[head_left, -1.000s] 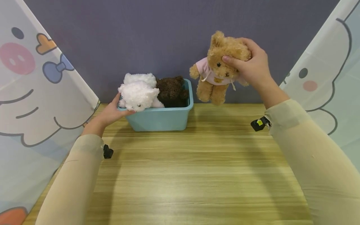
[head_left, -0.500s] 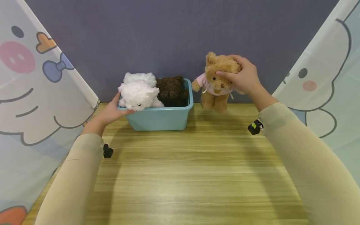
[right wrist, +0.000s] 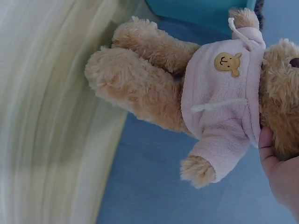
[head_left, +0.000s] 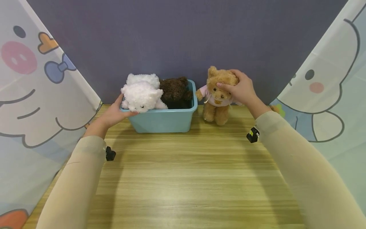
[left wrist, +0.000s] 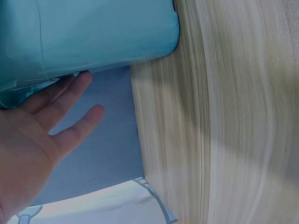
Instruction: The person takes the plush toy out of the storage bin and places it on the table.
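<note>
A light-blue plastic bin [head_left: 163, 122] stands by the back wall, with a white plush toy [head_left: 142, 97] and a dark brown plush toy [head_left: 173, 90] in it. My left hand [head_left: 112, 113] rests at the bin's left end, its thumb along the front rim under the white plush toy. In the left wrist view its fingers [left wrist: 70, 95] are nearly straight beside the bin's end wall. My right hand [head_left: 241, 89] grips a tan teddy bear [head_left: 218, 109] by the head, right of the bin. The bear wears a pink hoodie [right wrist: 222, 84] and is upright, feet close over the tabletop.
The wooden tabletop [head_left: 183, 178] reaches from the grey back wall [head_left: 177, 38] toward the person. Cartoon-printed white panels stand at the left [head_left: 37, 105] and right [head_left: 328, 82]. The bear's paw is close to the bin's right rim.
My right hand has lowered the teddy bear toward the tabletop and moved slightly left, nearer the bin. The left hand and the bin have stayed in place.
</note>
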The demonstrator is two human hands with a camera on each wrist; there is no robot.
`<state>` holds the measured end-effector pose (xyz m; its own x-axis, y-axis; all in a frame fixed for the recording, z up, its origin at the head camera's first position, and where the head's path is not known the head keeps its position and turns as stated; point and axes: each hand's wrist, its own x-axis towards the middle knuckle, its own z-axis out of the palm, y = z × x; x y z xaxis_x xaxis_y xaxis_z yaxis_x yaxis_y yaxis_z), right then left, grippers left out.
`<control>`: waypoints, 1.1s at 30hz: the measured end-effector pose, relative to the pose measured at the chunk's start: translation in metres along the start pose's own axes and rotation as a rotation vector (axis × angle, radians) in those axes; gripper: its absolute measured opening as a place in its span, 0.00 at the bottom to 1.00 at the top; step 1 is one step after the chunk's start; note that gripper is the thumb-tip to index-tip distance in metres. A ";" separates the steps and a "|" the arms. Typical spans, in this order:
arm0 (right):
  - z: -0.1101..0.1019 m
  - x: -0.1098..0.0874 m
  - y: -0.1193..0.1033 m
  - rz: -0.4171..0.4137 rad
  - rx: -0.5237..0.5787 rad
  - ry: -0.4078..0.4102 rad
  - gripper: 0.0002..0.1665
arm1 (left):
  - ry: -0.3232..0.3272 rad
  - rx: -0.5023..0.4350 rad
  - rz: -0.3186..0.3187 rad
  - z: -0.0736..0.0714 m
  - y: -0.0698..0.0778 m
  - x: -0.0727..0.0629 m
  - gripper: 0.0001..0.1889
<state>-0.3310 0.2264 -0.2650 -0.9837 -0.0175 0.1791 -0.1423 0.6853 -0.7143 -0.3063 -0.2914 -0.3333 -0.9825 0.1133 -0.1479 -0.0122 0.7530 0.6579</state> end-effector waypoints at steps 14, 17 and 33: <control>0.019 0.011 0.027 -0.039 -0.076 -0.094 0.54 | 0.012 -0.014 0.002 0.002 0.000 -0.002 0.70; 0.022 0.014 0.032 -0.036 -0.087 -0.109 0.52 | 0.013 -0.014 0.002 0.003 0.000 -0.001 0.70; 0.041 0.035 0.054 0.037 0.020 -0.134 0.57 | 0.005 -0.032 -0.003 0.003 0.003 -0.002 0.70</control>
<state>-0.3774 0.2327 -0.3255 -0.9940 -0.0902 0.0618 -0.1066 0.6723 -0.7326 -0.3039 -0.2874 -0.3336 -0.9834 0.1080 -0.1461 -0.0207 0.7324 0.6806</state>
